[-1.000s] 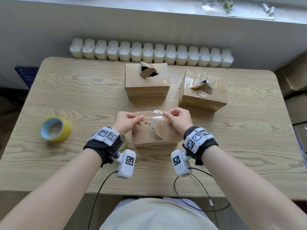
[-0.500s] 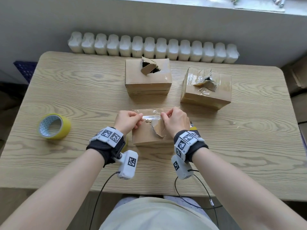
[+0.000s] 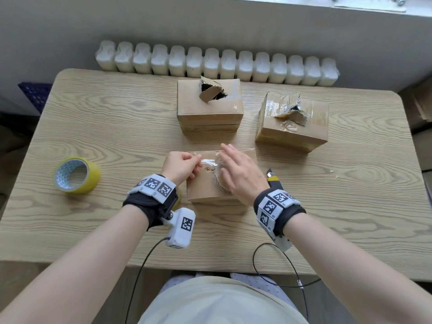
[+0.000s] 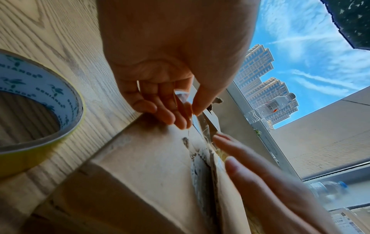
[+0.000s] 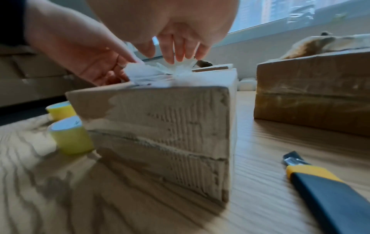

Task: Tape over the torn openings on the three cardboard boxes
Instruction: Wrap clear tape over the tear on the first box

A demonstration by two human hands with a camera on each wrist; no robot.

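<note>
Near box point(image 3: 205, 188) sits front-center on surface point(image 3: 117, 127), clear tape strip point(image 3: 208, 157) across its torn top. Left hand point(image 3: 181, 166) pinches tape's left end; right hand point(image 3: 240, 175) flat, fingers straight, pressing tape. Yellow roll point(image 3: 77, 175) far left.

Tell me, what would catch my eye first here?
Two hands at the near box: the left hand pinches a strip of clear tape while the right hand lies flat over the tear. Behind stand two more torn boxes, the middle box and the right box. A yellow tape roll sits far left.
</note>
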